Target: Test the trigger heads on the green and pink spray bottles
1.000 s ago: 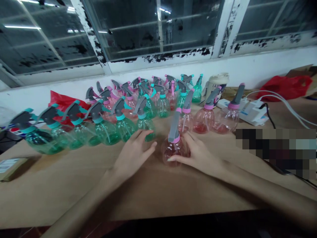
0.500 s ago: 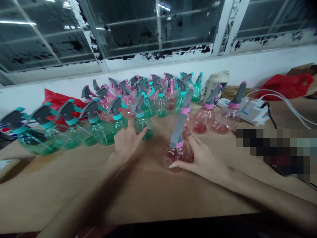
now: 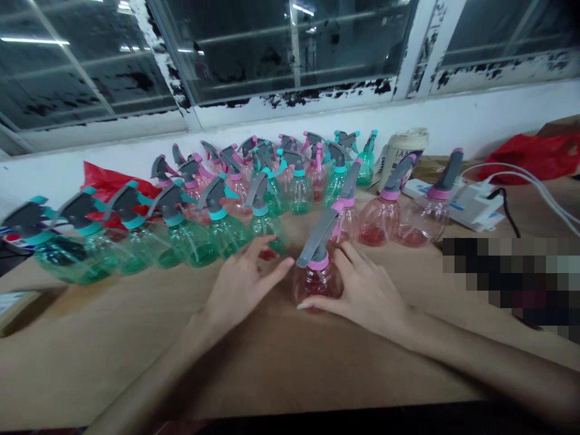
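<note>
A pink spray bottle (image 3: 316,281) with a grey trigger head stands on the table in front of me. My right hand (image 3: 365,290) wraps round its right side, thumb across the front. To its left, my left hand (image 3: 247,278) is open, fingers apart, its thumb tip pointing at the bottle without touching it. Just behind the left hand is a green spray bottle (image 3: 267,226), the last in a slanting row of green spray bottles (image 3: 193,241). Behind the held bottle, several pink spray bottles (image 3: 379,220) stand in a row to the right.
More pink and green spray bottles (image 3: 299,193) crowd against the wall. A paper cup (image 3: 401,154), a white power strip with plugs (image 3: 473,205) and cables, and a red plastic bag (image 3: 530,157) lie at the back right. Another red bag (image 3: 104,181) is behind the green row.
My left hand has moved right and nearer, from the green bottles towards the pink one. The pink bottle has shifted slightly left in my right hand.
</note>
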Demonstrator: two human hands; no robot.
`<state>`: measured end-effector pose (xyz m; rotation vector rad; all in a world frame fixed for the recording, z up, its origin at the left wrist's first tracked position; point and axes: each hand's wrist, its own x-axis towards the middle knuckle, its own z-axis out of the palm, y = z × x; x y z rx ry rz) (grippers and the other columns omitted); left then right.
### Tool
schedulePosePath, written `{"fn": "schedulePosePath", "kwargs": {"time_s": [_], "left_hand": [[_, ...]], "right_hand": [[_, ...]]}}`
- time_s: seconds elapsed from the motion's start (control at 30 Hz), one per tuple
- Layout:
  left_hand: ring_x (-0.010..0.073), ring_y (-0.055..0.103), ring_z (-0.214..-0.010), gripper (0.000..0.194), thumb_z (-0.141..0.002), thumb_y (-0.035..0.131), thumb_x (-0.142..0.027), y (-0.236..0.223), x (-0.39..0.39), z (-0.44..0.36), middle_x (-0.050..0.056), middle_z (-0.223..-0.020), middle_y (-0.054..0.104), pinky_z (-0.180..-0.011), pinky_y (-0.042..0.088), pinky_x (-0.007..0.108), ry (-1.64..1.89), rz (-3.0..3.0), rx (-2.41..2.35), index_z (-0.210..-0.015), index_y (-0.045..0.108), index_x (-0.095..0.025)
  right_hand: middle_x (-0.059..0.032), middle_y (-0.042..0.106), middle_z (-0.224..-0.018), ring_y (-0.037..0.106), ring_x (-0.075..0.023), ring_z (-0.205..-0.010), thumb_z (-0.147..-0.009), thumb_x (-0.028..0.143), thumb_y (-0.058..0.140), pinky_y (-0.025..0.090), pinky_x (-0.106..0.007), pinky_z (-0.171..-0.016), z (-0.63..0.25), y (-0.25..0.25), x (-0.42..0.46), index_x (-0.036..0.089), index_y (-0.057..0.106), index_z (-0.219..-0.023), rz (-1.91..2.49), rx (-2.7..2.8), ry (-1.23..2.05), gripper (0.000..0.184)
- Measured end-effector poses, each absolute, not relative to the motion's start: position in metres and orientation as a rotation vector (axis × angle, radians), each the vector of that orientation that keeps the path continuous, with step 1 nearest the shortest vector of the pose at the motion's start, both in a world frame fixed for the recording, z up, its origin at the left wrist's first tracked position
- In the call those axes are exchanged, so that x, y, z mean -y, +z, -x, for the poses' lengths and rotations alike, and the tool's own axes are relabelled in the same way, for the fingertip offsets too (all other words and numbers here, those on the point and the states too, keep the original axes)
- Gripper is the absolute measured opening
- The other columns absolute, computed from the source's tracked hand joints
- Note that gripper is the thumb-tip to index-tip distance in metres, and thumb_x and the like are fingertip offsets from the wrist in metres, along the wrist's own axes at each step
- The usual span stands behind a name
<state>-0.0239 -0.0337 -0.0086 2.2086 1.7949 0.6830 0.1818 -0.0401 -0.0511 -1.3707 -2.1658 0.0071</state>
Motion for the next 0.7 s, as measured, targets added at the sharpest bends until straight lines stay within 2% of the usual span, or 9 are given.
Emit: {"fn": "schedulePosePath", "kwargs": {"time_s": [0.13, 0.2, 0.33, 0.5, 0.63, 0.7], "left_hand": [[0.0258, 0.053, -0.114, 0.06, -0.075, 0.067, -0.044, -0.005, 0.042, 0.015, 0.005, -0.126, 0.056, -0.095, 0.042, 0.042, 0.709, -2.185, -1.286, -0.128, 0.043, -0.027], [0.0263, 0.052, -0.115, 0.066, -0.072, 0.07, -0.039, -0.002, 0.044, 0.009, 0.005, -0.127, 0.056, -0.097, 0.041, 0.044, 0.764, -2.13, -1.196, -0.13, 0.039, -0.029], [0.0224, 0.06, -0.1, 0.06, -0.075, 0.068, -0.034, 0.005, 0.049, -0.003, 0.003, -0.118, 0.06, -0.088, 0.048, 0.039, 0.85, -1.936, -1.106, -0.129, 0.042, -0.029], [0.0202, 0.062, -0.097, 0.032, -0.08, 0.057, -0.028, 0.01, 0.059, -0.01, 0.003, -0.108, 0.065, -0.09, 0.049, 0.034, 0.924, -1.889, -1.126, -0.112, 0.057, -0.024], [0.0186, 0.062, -0.066, 0.041, -0.073, 0.049, -0.026, 0.012, 0.065, -0.008, 0.0, -0.081, 0.068, -0.065, 0.055, 0.032, 0.878, -1.986, -1.325, -0.113, 0.057, -0.028], [0.0181, 0.06, -0.059, 0.041, -0.072, 0.049, -0.031, 0.01, 0.067, -0.004, -0.001, -0.073, 0.067, -0.056, 0.053, 0.031, 0.879, -1.99, -1.45, -0.111, 0.058, -0.029]], "right_hand": [[-0.0142, 0.06, -0.101, 0.056, -0.0298, -0.096, -0.064, 0.082, 0.044, 0.051, -0.043, -0.074, -0.174, -0.049, 0.043, 0.014, 0.055, -0.105, 1.226, 2.153, 0.074, 0.08], [-0.0129, 0.06, -0.099, 0.055, -0.0284, -0.095, -0.064, 0.08, 0.047, 0.049, -0.044, -0.079, -0.168, -0.05, 0.047, 0.014, 0.055, -0.104, 1.161, 2.157, 0.152, 0.078], [-0.0124, 0.061, -0.095, 0.055, -0.0295, -0.091, -0.061, 0.08, 0.051, 0.046, -0.048, -0.08, -0.154, -0.054, 0.058, 0.014, 0.057, -0.106, 1.144, 2.195, 0.284, 0.081], [-0.0169, 0.058, -0.116, 0.051, -0.0321, -0.108, -0.067, 0.076, 0.05, 0.039, -0.051, -0.094, -0.156, -0.062, 0.065, 0.01, 0.048, -0.123, 1.015, 2.275, 0.386, 0.087], [-0.0191, 0.044, -0.138, 0.038, -0.0313, -0.128, -0.076, 0.069, 0.048, 0.028, -0.056, -0.105, -0.186, -0.07, 0.06, 0.01, 0.03, -0.138, 1.008, 2.397, 0.324, 0.087], [-0.0188, 0.04, -0.141, 0.032, -0.0303, -0.132, -0.079, 0.065, 0.047, 0.025, -0.055, -0.108, -0.207, -0.077, 0.056, 0.01, 0.03, -0.139, 1.062, 2.463, 0.263, 0.083]]}}
